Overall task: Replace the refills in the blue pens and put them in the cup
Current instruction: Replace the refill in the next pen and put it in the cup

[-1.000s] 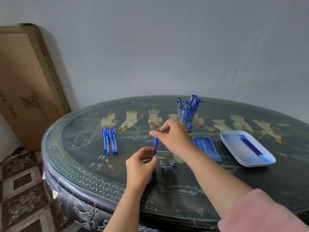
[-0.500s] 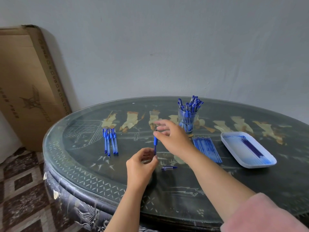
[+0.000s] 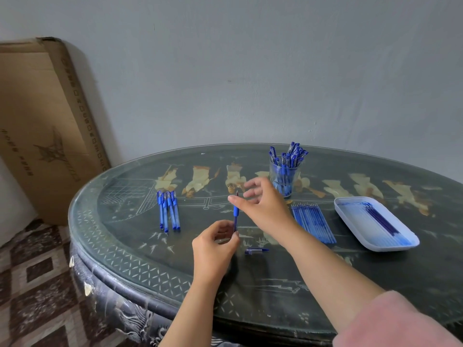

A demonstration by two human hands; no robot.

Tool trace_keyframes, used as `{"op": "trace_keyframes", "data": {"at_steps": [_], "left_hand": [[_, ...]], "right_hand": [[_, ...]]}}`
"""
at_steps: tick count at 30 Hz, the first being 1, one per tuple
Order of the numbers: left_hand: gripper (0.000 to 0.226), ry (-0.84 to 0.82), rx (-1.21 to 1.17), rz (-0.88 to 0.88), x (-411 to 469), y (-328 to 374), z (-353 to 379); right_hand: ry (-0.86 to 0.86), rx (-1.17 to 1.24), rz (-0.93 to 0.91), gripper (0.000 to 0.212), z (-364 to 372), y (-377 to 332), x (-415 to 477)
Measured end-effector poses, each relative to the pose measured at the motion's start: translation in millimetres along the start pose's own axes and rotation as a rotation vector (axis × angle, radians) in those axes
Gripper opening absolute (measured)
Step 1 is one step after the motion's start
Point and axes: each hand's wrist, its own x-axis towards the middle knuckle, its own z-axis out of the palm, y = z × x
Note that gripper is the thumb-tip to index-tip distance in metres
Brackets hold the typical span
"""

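Note:
My left hand pinches the lower end of a blue pen and holds it upright over the table. My right hand hovers by the pen's tip with its fingers spread, the thumb lying close to the pen's grip. A pen cap lies on the table just right of my left hand. Several blue pens lie in a row at the left. The clear cup at the back is full of blue pens. A row of refills lies right of my right hand.
A white tray with a few refills in it sits at the right of the dark round table. A tall cardboard box leans against the wall at the left, over a patterned floor.
My right hand has let go of the pen's tip and spread its fingers. My left hand still holds the pen upright in the same place.

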Motion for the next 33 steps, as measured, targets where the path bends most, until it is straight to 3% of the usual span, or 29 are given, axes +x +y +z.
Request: {"op": "trace_keyframes", "data": {"at_steps": [3, 5, 9, 12, 18, 25, 27, 31, 33], "left_hand": [[0.017, -0.001, 0.003, 0.006, -0.2, 0.3, 0.0], [0.018, -0.01, 0.009, 0.01, 0.0, 0.2, -0.4], [0.017, -0.001, 0.0, 0.008, -0.6, 0.5, -0.9], [0.016, -0.004, -0.003, 0.006, -0.5, 0.7, -0.5], [0.019, -0.029, 0.009, -0.01, -1.0, 1.5, -1.8], [0.02, 0.01, 0.005, -0.002, -0.3, -2.1, -1.6], [0.02, 0.015, 0.015, 0.011, -0.2, -2.2, -0.9], [0.02, 0.023, 0.023, 0.016, 0.6, -3.6, -0.2], [0.02, 0.025, 0.016, 0.013, 0.3, -3.5, -0.1]], "right_hand": [[-0.074, -0.025, -0.045, 0.026, -0.6, 0.1, -0.9], [-0.017, -0.053, -0.052, 0.017, 0.9, 1.5, -0.9], [-0.042, 0.016, 0.003, 0.03, 1.4, 2.2, -0.9], [-0.106, 0.031, -0.035, 0.022, 0.6, 3.4, -0.8], [0.047, -0.054, -0.098, 0.012, 5.5, 6.7, 2.1], [0.025, -0.145, -0.079, 0.023, -1.2, 15.4, -3.7], [-0.053, -0.328, -0.038, 0.021, -9.3, 26.7, -9.8], [-0.386, -0.59, 0.006, 0.036, -12.7, 48.0, -26.9], [-0.402, -0.643, -0.03, 0.031, -8.9, 55.0, -31.9]]}}
